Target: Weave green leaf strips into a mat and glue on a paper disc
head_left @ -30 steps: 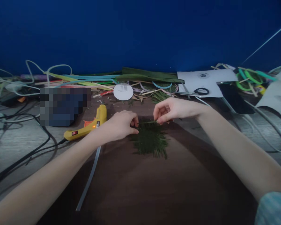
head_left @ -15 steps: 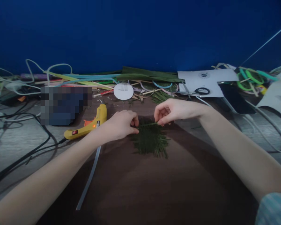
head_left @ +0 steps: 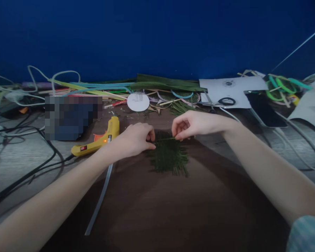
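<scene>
A small mat of woven green leaf strips point(head_left: 169, 157) lies on the brown board point(head_left: 173, 213), its strip ends fringed along the edges. At its top left corner my left hand point(head_left: 138, 140) pinches with thumb and forefinger. My right hand point(head_left: 187, 125) is closed on the top right, fingertips on a thin green strip point(head_left: 166, 139) that runs along the upper edge between both hands. The exact grip of the left fingertips is hard to make out. Just left of my left hand, a yellow glue gun point(head_left: 112, 129) lies with its small light lit and a clear glue stick point(head_left: 99, 199) trailing out.
Behind the board lie long green leaves point(head_left: 168, 83), a round white label point(head_left: 138, 102), scissors point(head_left: 212, 103) on white paper point(head_left: 225, 89), and a phone point(head_left: 265, 110). Black cables point(head_left: 36, 164) cross the left side. Coloured pipe cleaners point(head_left: 280, 85) are heaped at right.
My right hand has shifted very slightly left, still pinching the strip. The left hand and the woven mat stay practically where they were.
</scene>
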Motion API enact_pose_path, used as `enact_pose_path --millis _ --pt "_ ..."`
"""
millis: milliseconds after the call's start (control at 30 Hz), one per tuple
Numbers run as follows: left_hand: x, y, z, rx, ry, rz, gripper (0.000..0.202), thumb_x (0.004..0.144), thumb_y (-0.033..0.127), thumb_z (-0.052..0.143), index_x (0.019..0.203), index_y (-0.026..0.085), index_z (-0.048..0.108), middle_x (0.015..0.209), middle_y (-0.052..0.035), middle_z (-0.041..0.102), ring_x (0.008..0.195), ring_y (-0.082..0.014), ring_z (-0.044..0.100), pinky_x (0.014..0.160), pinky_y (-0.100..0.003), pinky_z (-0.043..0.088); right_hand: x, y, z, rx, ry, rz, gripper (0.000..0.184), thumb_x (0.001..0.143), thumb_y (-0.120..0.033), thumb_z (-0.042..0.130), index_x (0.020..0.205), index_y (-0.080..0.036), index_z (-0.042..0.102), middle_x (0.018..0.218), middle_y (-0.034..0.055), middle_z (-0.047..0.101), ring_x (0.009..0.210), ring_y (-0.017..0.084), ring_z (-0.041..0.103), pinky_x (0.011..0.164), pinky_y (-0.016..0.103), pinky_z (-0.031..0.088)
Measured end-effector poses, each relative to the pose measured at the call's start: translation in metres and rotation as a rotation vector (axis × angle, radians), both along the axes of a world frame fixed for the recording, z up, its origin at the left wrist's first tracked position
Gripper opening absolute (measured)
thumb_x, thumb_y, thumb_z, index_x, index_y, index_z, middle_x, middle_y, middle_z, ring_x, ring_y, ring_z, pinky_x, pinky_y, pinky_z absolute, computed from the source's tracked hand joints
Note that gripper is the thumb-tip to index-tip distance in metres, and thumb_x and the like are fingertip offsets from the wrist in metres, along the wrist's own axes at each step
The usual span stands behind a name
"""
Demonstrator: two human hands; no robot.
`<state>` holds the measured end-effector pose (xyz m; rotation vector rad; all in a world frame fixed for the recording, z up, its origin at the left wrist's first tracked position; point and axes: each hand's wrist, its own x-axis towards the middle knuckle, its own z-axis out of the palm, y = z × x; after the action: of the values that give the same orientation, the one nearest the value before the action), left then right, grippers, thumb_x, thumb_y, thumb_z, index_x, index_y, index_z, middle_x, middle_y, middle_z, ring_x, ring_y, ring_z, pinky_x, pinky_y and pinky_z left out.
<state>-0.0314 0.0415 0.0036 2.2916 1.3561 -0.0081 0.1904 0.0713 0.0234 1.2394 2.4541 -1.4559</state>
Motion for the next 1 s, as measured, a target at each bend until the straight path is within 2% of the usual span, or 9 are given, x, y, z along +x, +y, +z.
enact_pose_path --millis 300,767,1000 --pt "0.001 -0.001 0.001 0.002 0.035 0.019 0.018 0.066 0.032 0.064 0.075 0.019 0.057 0.076 -0.001 0.058 0.073 -0.018 0.053 0.06 -0.027 0.034 -0.01 -0.01 0.003 0.09 0.038 -0.008 0.016 0.071 -0.029 0.061 0.082 -0.018 0.063 0.073 0.0025 0.064 0.062 0.012 0.055 0.057 0.026 0.04" --pt "-0.004 0.003 -0.007 0.015 -0.054 -0.024 0.018 0.066 0.031 0.063 0.076 0.02 0.054 0.077 -0.0005 0.057 0.074 -0.0177 0.052 0.06 -0.026 0.033 -0.014 -0.006 -0.012 0.137 0.057 0.037 0.017 0.07 -0.024 0.06 0.084 -0.016 0.067 0.073 0.0023 0.066 0.064 0.012 0.057 0.058 0.024 0.041" --pt "-0.003 0.002 -0.003 -0.029 -0.047 0.003 0.016 0.066 0.031 0.064 0.073 0.02 0.054 0.071 0.0013 0.056 0.068 -0.0159 0.052 0.057 -0.025 0.033 -0.014 -0.006 -0.012 0.155 0.041 0.042 0.015 0.07 -0.024 0.06 0.081 -0.017 0.067 0.073 0.0014 0.066 0.062 0.012 0.056 0.058 0.024 0.039"
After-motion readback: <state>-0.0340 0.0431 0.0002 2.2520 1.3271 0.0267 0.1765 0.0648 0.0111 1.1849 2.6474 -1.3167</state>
